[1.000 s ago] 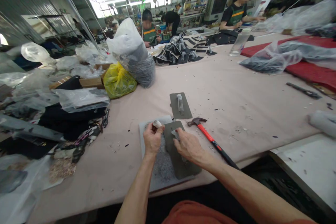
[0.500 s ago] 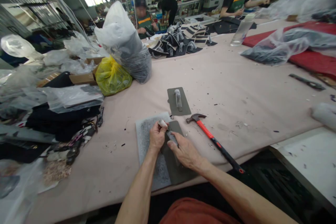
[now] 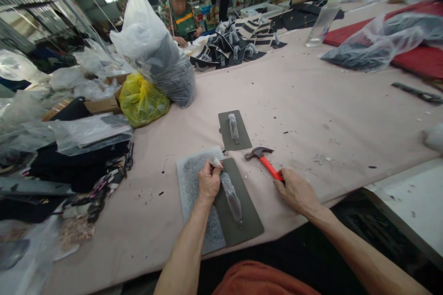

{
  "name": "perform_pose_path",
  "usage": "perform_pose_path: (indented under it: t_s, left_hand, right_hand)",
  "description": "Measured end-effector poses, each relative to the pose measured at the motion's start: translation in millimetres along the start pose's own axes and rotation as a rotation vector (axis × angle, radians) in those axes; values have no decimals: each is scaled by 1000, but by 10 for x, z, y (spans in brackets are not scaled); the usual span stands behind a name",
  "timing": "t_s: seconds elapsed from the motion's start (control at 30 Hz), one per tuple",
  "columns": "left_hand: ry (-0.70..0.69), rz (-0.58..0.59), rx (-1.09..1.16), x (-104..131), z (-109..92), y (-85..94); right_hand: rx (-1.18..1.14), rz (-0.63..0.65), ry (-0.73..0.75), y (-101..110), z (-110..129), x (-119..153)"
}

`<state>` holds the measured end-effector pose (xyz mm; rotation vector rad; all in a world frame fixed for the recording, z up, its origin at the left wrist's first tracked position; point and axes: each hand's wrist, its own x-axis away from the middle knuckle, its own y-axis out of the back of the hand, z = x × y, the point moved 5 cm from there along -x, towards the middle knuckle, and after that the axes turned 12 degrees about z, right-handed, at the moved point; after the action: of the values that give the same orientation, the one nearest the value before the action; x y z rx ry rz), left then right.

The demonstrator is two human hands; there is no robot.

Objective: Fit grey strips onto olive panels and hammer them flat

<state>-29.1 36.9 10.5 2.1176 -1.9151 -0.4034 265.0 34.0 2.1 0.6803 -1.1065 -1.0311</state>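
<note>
My left hand (image 3: pixel 209 179) is closed at the top edge of a grey-green panel (image 3: pixel 249 207), its fingers pinching a small whitish piece (image 3: pixel 216 162). That panel carries a plastic-wrapped handle (image 3: pixel 232 198) and lies partly over a speckled grey slab (image 3: pixel 196 170). To the right, my right hand (image 3: pixel 297 190) is wrapped round the red handle of a claw hammer (image 3: pixel 270 166), whose head rests on the cloth. A smaller grey-green panel (image 3: pixel 224 131) with a wrapped handle (image 3: pixel 233 128) lies beyond the slab.
Yellow bag (image 3: pixel 143 103) and large stuffed plastic bag (image 3: pixel 155 50) stand at the back left. Striped dark pieces (image 3: pixel 230 48) and a clear bottle (image 3: pixel 323 23) are farther back. A person (image 3: pixel 185 20) sits across the table; a dark tool (image 3: pixel 417 93) lies right.
My right hand has left the near panel, moved right and taken hold of the hammer's handle. My left hand stays at the panel's top edge. The camera view has shifted slightly.
</note>
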Motion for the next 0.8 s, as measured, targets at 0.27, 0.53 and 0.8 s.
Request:
perform_pose_path:
  t_s: [0.27, 0.53, 0.8]
  left_hand:
    - [-119, 23, -212, 65, -78, -67]
    - [-121, 73, -236, 33, -73, -82]
    - [-115, 96, -229, 40, -85, -81]
  right_hand:
    - [-1044, 586, -131, -29, 339, 219]
    - [-115, -118, 472, 778, 1016, 433]
    - [-102, -440, 633, 1579, 1337, 644]
